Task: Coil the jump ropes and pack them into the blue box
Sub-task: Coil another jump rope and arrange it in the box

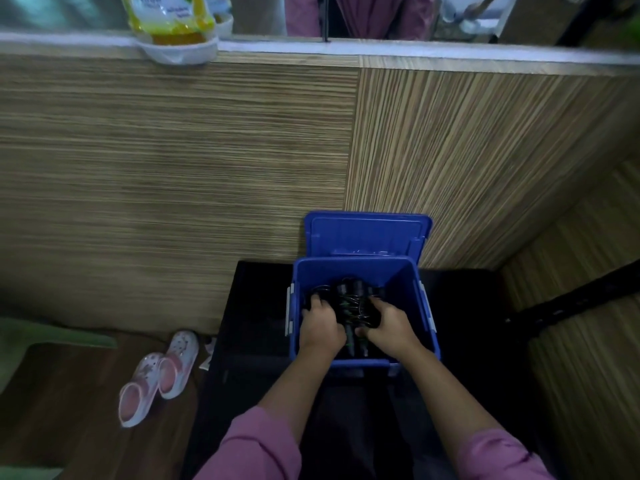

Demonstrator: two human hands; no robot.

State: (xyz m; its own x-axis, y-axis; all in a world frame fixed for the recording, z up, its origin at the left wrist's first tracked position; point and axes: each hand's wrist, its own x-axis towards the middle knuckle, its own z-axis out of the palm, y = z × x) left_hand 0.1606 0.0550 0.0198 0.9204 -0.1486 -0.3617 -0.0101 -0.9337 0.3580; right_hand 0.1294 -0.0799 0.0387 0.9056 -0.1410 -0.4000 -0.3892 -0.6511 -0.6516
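The blue box (408, 282) stands open on a black surface, and its lid (367, 235) leans upright against the wooden wall behind it. Inside lies a dark bundle of jump ropes (351, 299) with black handles and thin cords. Both my hands are down in the box. My left hand (320, 323) grips the left side of the bundle with curled fingers. My right hand (389, 323) grips its right side, thumb toward the middle. The box bottom under the ropes is hidden.
The black surface (256, 306) fills the space around the box. A pair of pink-and-white clogs (159, 375) sits on the wooden floor at left. A wood-grain wall (207, 150) rises behind; a yellow pouch (173, 19) rests on its ledge.
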